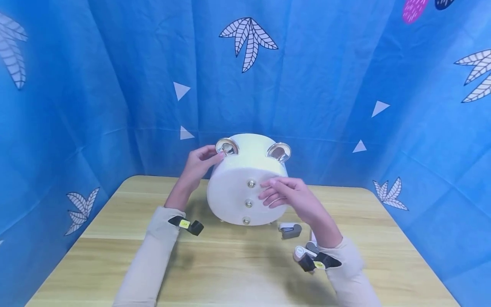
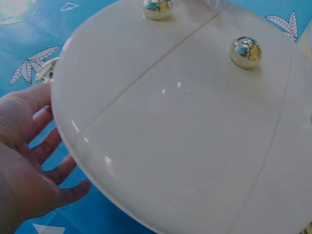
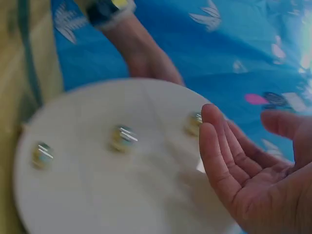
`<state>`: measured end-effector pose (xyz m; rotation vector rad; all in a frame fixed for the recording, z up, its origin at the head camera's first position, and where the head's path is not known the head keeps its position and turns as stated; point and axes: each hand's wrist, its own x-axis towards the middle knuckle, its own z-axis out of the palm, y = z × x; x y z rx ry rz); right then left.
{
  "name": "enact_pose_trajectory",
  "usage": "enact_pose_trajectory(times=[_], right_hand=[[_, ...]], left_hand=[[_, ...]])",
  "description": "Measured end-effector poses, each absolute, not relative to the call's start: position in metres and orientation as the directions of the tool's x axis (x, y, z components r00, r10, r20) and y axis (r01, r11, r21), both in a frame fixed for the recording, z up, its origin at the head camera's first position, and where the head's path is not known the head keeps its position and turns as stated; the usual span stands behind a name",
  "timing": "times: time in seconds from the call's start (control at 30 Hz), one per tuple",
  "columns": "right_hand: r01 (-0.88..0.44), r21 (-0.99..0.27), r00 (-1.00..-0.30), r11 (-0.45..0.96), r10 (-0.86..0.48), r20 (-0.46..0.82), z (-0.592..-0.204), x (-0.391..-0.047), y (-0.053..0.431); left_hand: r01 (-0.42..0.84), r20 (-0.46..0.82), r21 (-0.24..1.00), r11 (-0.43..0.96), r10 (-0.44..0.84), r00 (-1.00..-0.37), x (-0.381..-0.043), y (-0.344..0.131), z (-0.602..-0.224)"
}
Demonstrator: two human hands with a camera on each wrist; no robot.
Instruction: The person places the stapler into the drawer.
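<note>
A rounded white cabinet [image 1: 230, 192] stands on the table, with seams across its front and three shiny gold knobs [image 1: 249, 203] in a column. Two metallic ear-shaped rings [image 1: 279, 152] sit on its top. My left hand [image 1: 197, 166] is at the cabinet's upper left, thumb right at the left ear ring [image 1: 227, 146]. In the left wrist view, that hand's fingers [image 2: 48, 146] lie loosely spread along the cabinet's edge. My right hand [image 1: 289, 196] is in front of the right part of the face, fingers extended near the knobs; its palm [image 3: 263, 190] shows nothing held.
A small grey-and-white stapler-like thing [image 1: 290, 230] lies right of the cabinet. Another small white-and-grey thing [image 1: 303, 251] lies nearer, partly hidden by the right wrist. A blue patterned curtain [image 1: 318, 85] hangs behind and beside the wooden table [image 1: 230, 273].
</note>
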<state>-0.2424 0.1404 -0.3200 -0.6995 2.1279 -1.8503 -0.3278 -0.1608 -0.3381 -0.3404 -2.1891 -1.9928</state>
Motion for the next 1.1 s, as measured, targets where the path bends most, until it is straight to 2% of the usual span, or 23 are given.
enact_pose_trajectory(times=[0.1,0.2,0.43,0.8,1.1], right_hand=[[-0.006,-1.0,-0.833,0.018,-0.553,-0.005,-0.331,-0.246,0.129],[0.151,-0.986,-0.792,-0.075,-0.606,-0.075,-0.342,-0.251,0.119],[0.373,-0.899,-0.762,-0.23,-0.628,-0.156,-0.352,-0.257,0.105],[0.448,-0.826,-0.819,-0.342,-0.528,-0.225,-0.348,-0.255,0.094],[0.413,-0.843,-0.853,-0.344,-0.47,-0.226,-0.349,-0.252,0.092]], left_hand=[[0.263,0.26,0.962,0.076,0.043,-0.965,-0.33,-0.159,-0.34],[0.261,0.259,0.962,0.079,0.035,-0.965,-0.329,-0.158,-0.34],[0.282,0.278,0.956,0.081,0.054,-0.959,-0.327,-0.158,-0.337],[0.266,0.261,0.961,0.073,0.068,-0.963,-0.329,-0.163,-0.331],[0.23,0.224,0.968,0.102,0.071,-0.972,-0.327,-0.163,-0.331]])
